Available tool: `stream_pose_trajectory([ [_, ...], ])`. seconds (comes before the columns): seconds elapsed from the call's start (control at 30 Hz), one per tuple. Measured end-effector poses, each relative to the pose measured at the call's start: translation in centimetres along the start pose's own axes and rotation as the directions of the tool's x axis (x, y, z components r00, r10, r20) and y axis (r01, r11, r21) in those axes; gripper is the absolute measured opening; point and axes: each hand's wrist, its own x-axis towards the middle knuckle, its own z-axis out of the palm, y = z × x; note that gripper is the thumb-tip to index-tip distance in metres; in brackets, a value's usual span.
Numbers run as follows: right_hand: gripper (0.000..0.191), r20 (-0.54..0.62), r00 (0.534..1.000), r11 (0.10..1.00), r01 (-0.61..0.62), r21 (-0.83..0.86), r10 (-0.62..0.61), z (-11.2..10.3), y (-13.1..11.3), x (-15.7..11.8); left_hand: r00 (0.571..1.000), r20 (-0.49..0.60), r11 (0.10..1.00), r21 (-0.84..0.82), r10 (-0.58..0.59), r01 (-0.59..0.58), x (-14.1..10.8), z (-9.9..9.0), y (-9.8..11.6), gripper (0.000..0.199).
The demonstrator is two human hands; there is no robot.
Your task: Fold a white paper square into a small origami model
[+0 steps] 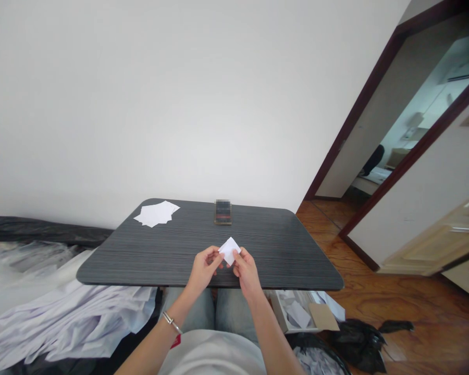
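Note:
A small piece of white folded paper [230,249] is held up over the front part of the dark table, one corner pointing away from me. My left hand [206,266] pinches its left corner between thumb and fingers. On the right side my right hand [245,266] grips it, thumb lying on top. The fingers beneath the paper are partly hidden. Farther back on the table, to the left, lies a loose pile of white paper sheets [156,213]. Straight ahead stands a small dark object [223,212], blurred out, so its kind cannot be made out.
The dark wood-grain table [281,245] has rounded corners and meets a white wall. White cloth [78,317] is heaped at the left. Below the right edge sit an open box [283,315] with papers and black plastic bags [359,338]. A doorway opens at far right.

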Motion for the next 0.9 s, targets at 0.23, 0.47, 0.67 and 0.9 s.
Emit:
stream_pose_trajectory([
  [0.23, 0.023, 0.122, 0.991, 0.979, 0.07, -0.191, -0.047, 0.0, -0.1, -0.3, 0.986, -0.153, 0.997, 0.048, 0.062, -0.055, 0.2, -0.7, 0.2, 0.023],
  [0.47, 0.023, 0.026, 0.987, 0.953, 0.161, -0.258, -0.16, -0.3, 0.3, 0.0, 0.984, -0.173, 0.998, 0.055, 0.045, -0.035, 0.4, -1.1, 0.3, 0.025],
  [0.67, 0.027, 0.075, 0.986, 0.939, 0.167, -0.302, -0.151, -0.5, 0.2, -0.1, 0.987, -0.158, 0.999, -0.012, 0.027, -0.03, 0.6, -0.9, 0.2, 0.024],
  [0.9, 0.03, 0.123, 0.986, 0.937, 0.143, -0.318, -0.109, -0.3, -0.1, -0.3, 0.984, -0.169, 0.997, -0.039, 0.057, -0.064, 0.7, -1.1, 0.2, 0.027],
])
